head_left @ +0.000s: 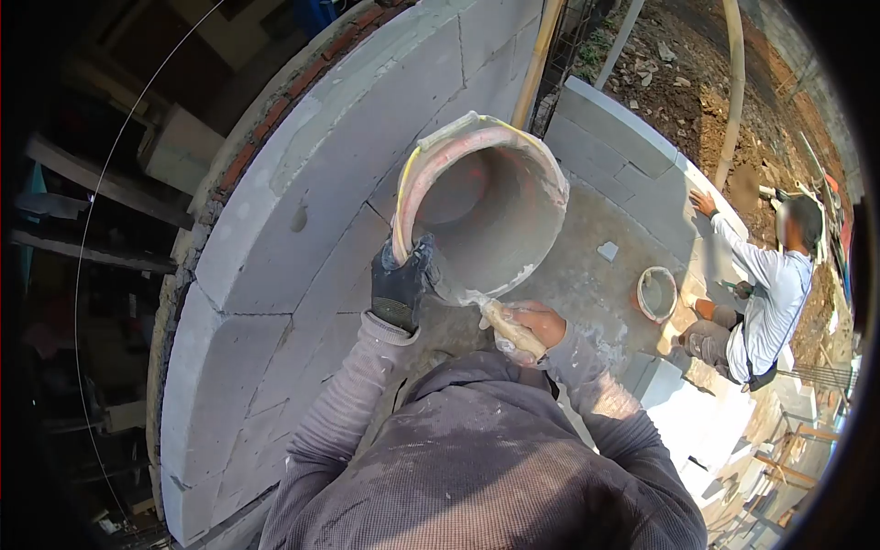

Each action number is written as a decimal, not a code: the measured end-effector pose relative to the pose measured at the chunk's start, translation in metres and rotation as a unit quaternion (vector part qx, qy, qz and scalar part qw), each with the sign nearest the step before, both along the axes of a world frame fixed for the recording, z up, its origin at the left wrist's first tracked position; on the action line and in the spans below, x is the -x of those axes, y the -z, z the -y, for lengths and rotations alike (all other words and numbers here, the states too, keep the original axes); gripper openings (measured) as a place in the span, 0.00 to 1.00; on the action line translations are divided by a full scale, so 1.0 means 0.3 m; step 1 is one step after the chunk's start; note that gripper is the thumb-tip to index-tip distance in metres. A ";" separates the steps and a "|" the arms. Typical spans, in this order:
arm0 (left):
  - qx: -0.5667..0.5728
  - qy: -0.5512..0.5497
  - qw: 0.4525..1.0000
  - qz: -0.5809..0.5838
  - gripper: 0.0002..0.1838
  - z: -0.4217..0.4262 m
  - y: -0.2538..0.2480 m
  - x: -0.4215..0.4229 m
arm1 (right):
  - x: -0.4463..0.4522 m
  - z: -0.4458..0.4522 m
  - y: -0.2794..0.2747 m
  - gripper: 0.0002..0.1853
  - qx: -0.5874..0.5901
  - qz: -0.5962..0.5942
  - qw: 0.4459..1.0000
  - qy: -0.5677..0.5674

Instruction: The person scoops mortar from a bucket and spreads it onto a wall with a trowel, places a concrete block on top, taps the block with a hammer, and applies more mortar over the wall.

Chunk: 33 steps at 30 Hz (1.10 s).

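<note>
Bucket (513,220) aslant, open toward camera

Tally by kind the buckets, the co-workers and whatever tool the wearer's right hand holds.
Buckets: 2 (held bucket at the left hand, floor bucket)
Co-workers: 1 (seated person)
Tools: 1 (tool in the right hand)
Total: 4

A block wall (284,215) lines the floor's (582,280) left edge, a lower wall (616,151) its far edge. Toward the right edge, a bucket (656,294) stands between a fragment (608,250) and a person (775,289).
</note>
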<state>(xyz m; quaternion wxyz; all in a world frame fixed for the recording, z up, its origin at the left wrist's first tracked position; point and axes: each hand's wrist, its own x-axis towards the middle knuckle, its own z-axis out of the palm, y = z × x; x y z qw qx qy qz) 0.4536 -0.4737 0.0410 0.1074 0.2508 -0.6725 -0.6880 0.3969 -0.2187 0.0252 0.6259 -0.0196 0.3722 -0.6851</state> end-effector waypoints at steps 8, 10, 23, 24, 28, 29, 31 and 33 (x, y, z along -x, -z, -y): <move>-0.250 -0.132 0.951 -0.123 0.19 -0.040 0.005 -0.038 | -0.029 0.003 -0.129 0.19 -0.131 -0.682 0.697 0.177; -0.346 -0.166 0.916 -0.117 0.24 -0.061 0.028 -0.069 | -0.057 -0.012 -0.153 0.19 -0.223 -0.711 0.635 0.205; 0.380 0.082 0.921 -0.006 0.22 -0.035 0.152 -0.065 | -0.202 -0.251 0.089 0.25 -0.394 -0.821 0.397 0.112; 0.376 0.088 0.923 -0.006 0.22 -0.050 0.161 -0.062 | -0.210 -0.283 0.089 0.25 -0.400 -0.824 0.385 0.113; 0.073 -0.001 0.997 -0.023 0.23 -0.111 0.287 0.021 | -0.264 -0.438 0.128 0.25 -0.416 -0.826 0.358 0.131; -0.094 -0.049 0.994 -0.025 0.23 -0.110 0.328 0.032 | -0.279 -0.475 0.136 0.25 -0.419 -0.825 0.355 0.132; 0.050 -0.007 0.999 -0.017 0.24 -0.088 0.276 0.021 | -0.342 -0.559 0.149 0.26 -0.470 -0.799 0.358 0.114; 0.330 0.124 0.936 -0.004 0.30 -0.022 0.303 0.023 | -0.388 -0.648 0.174 0.26 -0.514 -0.758 0.396 0.067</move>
